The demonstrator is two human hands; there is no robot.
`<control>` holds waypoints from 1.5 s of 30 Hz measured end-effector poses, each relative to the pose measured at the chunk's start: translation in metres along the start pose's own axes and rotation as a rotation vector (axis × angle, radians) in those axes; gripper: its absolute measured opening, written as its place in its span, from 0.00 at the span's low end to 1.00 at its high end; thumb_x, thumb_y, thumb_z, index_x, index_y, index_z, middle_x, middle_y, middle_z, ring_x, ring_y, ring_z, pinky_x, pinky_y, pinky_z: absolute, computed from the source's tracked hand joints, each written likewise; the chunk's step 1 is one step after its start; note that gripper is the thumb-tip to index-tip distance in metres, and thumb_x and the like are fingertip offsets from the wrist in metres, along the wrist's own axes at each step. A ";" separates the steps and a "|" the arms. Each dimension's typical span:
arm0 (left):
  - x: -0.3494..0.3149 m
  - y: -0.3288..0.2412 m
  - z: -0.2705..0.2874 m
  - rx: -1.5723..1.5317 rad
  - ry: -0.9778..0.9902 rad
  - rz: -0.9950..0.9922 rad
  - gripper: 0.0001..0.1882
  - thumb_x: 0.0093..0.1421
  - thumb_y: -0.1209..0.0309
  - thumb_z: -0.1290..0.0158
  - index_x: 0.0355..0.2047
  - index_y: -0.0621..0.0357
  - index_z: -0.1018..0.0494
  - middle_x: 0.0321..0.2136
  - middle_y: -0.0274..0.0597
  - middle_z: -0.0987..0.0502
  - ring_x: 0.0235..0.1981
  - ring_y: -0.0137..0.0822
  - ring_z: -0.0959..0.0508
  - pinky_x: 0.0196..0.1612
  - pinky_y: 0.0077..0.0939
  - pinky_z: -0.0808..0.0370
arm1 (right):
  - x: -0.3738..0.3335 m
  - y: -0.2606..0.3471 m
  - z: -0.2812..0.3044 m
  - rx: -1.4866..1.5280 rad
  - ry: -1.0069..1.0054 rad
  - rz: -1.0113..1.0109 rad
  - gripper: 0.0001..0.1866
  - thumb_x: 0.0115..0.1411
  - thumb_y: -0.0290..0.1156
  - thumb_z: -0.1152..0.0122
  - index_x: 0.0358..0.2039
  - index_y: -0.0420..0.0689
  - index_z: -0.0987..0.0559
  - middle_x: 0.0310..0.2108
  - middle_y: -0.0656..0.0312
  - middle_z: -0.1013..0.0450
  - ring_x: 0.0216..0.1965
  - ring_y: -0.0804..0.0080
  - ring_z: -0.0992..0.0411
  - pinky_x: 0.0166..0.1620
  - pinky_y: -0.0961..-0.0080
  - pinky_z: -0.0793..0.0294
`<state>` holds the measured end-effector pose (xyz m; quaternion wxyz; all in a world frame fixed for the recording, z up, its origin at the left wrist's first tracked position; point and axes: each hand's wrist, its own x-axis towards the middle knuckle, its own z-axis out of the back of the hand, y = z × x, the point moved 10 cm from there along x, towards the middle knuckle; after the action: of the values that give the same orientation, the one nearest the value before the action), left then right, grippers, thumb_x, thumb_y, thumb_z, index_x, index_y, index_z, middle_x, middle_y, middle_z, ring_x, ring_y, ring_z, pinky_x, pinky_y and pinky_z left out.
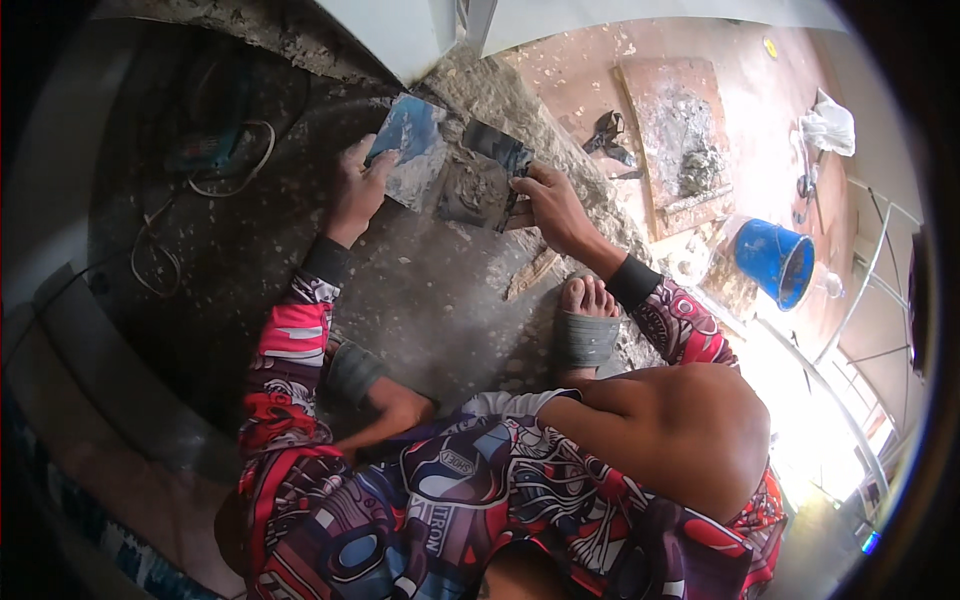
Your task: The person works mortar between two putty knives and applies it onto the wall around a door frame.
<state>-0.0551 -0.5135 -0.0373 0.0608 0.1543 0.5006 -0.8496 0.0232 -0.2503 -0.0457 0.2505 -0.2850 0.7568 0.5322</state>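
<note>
My left hand (358, 192) grips the edge of a flat blue piece (412, 145), whose lower part is smeared with pale grey mortar. Opposite it, my right hand (553, 207) pinches the right edge of a dark flat piece (478, 190) with wet-looking grey-brown mortar spread on its face. The two pieces are close side by side, tilted, just below the corner of a white panel (395, 35). I cannot tell whether they are tiles or flat spreading blades. Both are held over the dark, spattered floor (430, 290).
A rough concrete edge (560, 140) runs down past my right hand. Beyond it lie a mortar-covered board (690, 130), a dark object (610, 138), a tipped blue bucket (775, 262) and a white bag (828, 125). At left sit a teal power tool (205, 150) and its pale cord (255, 165).
</note>
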 end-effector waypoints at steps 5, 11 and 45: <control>-0.019 0.022 -0.012 -0.426 -0.021 0.388 0.35 0.58 0.63 0.40 0.62 0.64 0.38 0.44 0.37 0.25 0.50 0.29 0.28 0.39 0.32 0.27 | -0.006 0.000 0.020 -0.196 0.055 0.025 0.06 0.64 0.27 0.48 0.35 0.36 0.29 0.30 0.61 0.28 0.30 0.74 0.24 0.32 0.73 0.17; -0.038 0.035 0.011 -0.592 0.005 0.499 0.21 0.58 0.65 0.43 0.51 0.54 0.28 0.40 0.34 0.23 0.45 0.28 0.24 0.37 0.35 0.26 | -0.047 0.029 0.040 0.006 0.039 0.017 0.05 0.65 0.28 0.47 0.33 0.40 0.29 0.26 0.67 0.32 0.26 0.79 0.27 0.30 0.75 0.19; -0.179 -0.354 0.202 -0.068 -1.267 -1.207 0.08 0.65 0.79 0.49 0.41 0.73 0.26 0.26 0.43 0.23 0.18 0.27 0.28 0.21 0.22 0.30 | -0.119 0.105 0.041 0.109 0.065 0.193 0.05 0.63 0.23 0.53 0.39 0.39 0.31 0.38 0.52 0.26 0.36 0.53 0.20 0.36 0.53 0.16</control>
<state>-0.0182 -0.5243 0.4064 -0.1281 -0.6401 0.3940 -0.6470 0.0384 -0.1634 0.0925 0.1885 -0.2140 0.8163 0.5023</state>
